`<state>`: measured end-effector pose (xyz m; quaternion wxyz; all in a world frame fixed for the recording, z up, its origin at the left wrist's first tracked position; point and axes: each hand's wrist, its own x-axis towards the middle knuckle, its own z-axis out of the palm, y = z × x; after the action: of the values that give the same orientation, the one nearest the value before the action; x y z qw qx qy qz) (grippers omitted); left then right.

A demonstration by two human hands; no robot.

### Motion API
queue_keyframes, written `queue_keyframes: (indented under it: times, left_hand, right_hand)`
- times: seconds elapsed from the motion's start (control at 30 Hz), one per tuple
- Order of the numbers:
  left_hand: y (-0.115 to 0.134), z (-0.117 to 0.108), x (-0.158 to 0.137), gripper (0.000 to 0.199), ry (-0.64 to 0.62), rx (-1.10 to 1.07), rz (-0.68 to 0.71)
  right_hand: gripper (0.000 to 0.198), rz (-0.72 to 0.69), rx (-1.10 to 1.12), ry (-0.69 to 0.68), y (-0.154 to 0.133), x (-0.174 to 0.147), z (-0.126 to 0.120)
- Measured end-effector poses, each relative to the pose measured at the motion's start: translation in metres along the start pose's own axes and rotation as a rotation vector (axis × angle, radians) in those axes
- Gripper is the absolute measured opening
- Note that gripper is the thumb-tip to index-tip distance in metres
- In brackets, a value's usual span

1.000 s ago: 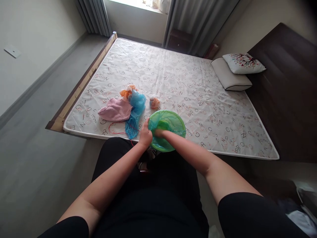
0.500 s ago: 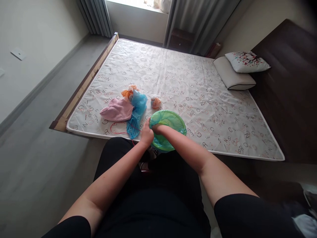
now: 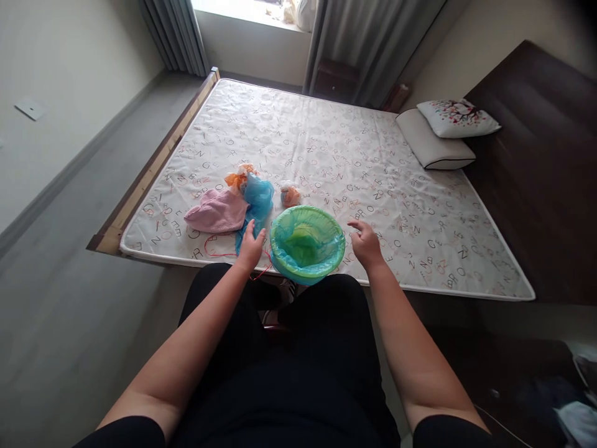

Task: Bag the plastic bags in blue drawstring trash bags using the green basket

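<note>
A round green basin-like bin sits at the near edge of the mattress, lined with a thin blue plastic bag folded over its rim. Just left of it, my left hand is open, fingers apart, holding nothing. My right hand hovers to the right of the bin, apart from it, with its index finger stretched out and nothing held. Beyond my left hand lie a crumpled blue plastic bag, a pink cloth and a red string.
An orange-and-white plastic bundle and a small knotted bag rest on the lettered mattress. Pillows lie by the dark headboard. A wooden bed frame edge runs along the left.
My right hand has come out of the bin and moved right. My left hand has let go of the rim and moved left. The bin's lined inside now shows.
</note>
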<state>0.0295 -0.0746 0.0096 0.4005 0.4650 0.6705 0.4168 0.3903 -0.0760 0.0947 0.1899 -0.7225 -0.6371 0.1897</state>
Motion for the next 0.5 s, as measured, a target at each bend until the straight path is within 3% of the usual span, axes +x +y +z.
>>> queue_keyframes:
  times: [0.1, 0.23, 0.37, 0.5]
  left_hand:
    - [-0.017, -0.018, 0.014, 0.050, 0.013, 0.076, -0.121]
    - [-0.026, -0.036, 0.031, 0.041, -0.012, 0.173, -0.195]
    - [-0.013, -0.041, 0.045, 0.035, -0.054, 0.264, -0.179]
    - [0.005, -0.026, 0.069, 0.031, -0.114, 0.369, -0.098]
  right_hand:
    - [0.060, 0.226, -0.106, -0.088, 0.048, -0.017, 0.015]
    - [0.049, 0.348, -0.141, -0.392, 0.097, -0.034, 0.047]
    - [0.028, 0.383, -0.181, -0.592, 0.124, -0.043, 0.065]
    - [0.031, 0.341, -0.173, -0.593, 0.135, -0.045, 0.072]
